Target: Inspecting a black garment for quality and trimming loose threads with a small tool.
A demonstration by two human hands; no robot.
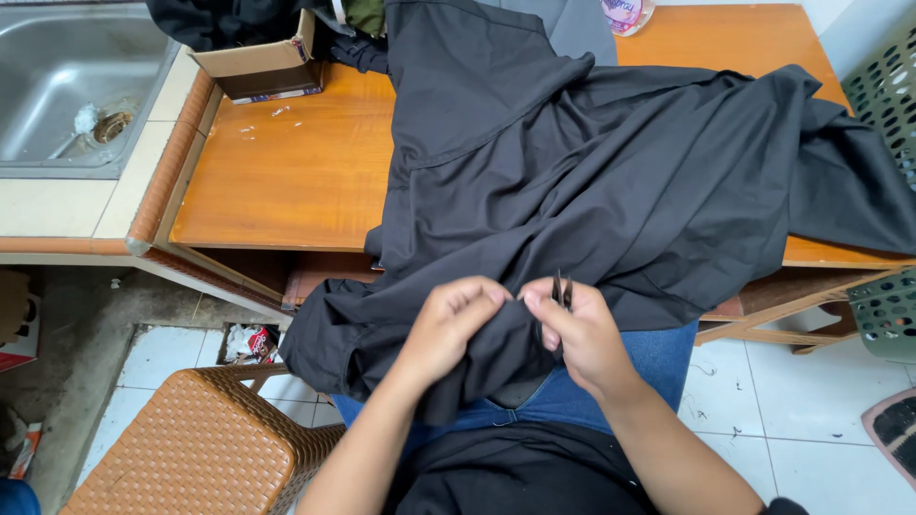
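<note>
A large black garment (pixel 592 162) lies spread over the wooden table (pixel 286 172) and hangs down onto my lap. My left hand (pixel 448 324) pinches a fold of its hem near my knees. My right hand (pixel 577 334) grips the same fold from the right and holds a small dark pair of thread snips (pixel 562 289), their tips pointing up just above the cloth. The two hands almost touch. I am seated, in blue jeans (pixel 658 358).
A steel sink (pixel 67 86) sits at the upper left beside the table. A cardboard box (pixel 262 67) with dark clothes stands at the table's back. A brown woven stool (pixel 191 448) is at the lower left, green plastic baskets (pixel 887 86) at the right.
</note>
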